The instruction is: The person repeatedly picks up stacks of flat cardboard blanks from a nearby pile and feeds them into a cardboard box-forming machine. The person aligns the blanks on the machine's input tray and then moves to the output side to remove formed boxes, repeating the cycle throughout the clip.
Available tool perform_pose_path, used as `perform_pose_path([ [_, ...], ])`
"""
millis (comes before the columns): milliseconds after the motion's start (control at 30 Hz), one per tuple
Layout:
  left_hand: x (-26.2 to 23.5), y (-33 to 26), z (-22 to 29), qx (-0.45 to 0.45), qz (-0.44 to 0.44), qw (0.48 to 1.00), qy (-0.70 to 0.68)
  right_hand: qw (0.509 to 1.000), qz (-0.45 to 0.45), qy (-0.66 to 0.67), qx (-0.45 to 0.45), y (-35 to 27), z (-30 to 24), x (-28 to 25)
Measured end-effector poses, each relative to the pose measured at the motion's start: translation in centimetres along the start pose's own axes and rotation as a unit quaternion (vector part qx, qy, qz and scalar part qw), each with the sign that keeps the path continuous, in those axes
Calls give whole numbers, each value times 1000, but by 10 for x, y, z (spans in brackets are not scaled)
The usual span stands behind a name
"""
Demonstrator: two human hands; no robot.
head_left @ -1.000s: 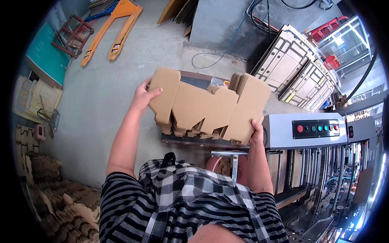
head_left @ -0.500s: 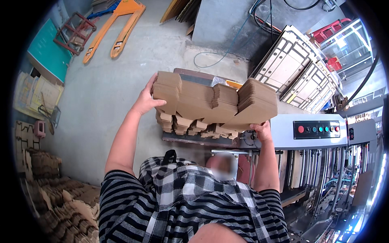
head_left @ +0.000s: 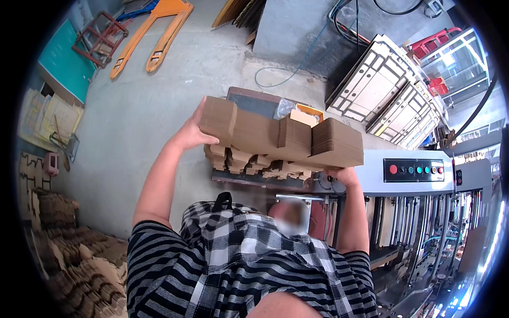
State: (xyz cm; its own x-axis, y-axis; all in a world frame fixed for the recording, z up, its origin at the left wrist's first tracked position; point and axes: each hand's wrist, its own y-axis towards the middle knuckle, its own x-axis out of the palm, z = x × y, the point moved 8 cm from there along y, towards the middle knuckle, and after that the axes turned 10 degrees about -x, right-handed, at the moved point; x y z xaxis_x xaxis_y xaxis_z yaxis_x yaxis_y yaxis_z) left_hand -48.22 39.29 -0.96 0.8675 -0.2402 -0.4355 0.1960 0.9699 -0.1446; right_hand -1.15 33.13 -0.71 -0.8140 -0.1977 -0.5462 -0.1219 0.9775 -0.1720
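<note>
My left hand [head_left: 191, 131] grips a thick stack of brown die-cut cardboard sheets [head_left: 256, 130] at its nine o'clock end, my right hand [head_left: 345, 175] its four o'clock corner; the stack is mid-view, over a dark rectangular brown-edged table [head_left: 252, 102]

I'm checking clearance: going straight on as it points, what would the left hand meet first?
Likely the cardboard stack, whose left end the left hand is gripping; depth behind it is unclear.

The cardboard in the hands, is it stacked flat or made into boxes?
Stacked flat: the cardboard shows many thin edges packed tightly together.
</note>
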Motion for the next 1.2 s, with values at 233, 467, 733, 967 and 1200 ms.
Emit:
perform_pose_path([
  [233, -2, 4, -6, 20, 2, 999, 27, 993, 11, -69, -98, 5, -12, -1],
  [467, -17, 11, 2, 12, 21, 999, -25, 997, 37, -27, -61, 5, -17, -8],
  [733, -16, 5, 17, -16, 18, 999, -30, 996, 16, -62, -56, 7, -18, -2],
  [967, 1, -28, 131, 221, 113, 938, 243, 996, 33, -43, -77, 6, -23, -1],
  [1200, 117, 12, 143, 107, 21, 883, 456, 999, 8, -46, -11, 6, -17, 1],
])
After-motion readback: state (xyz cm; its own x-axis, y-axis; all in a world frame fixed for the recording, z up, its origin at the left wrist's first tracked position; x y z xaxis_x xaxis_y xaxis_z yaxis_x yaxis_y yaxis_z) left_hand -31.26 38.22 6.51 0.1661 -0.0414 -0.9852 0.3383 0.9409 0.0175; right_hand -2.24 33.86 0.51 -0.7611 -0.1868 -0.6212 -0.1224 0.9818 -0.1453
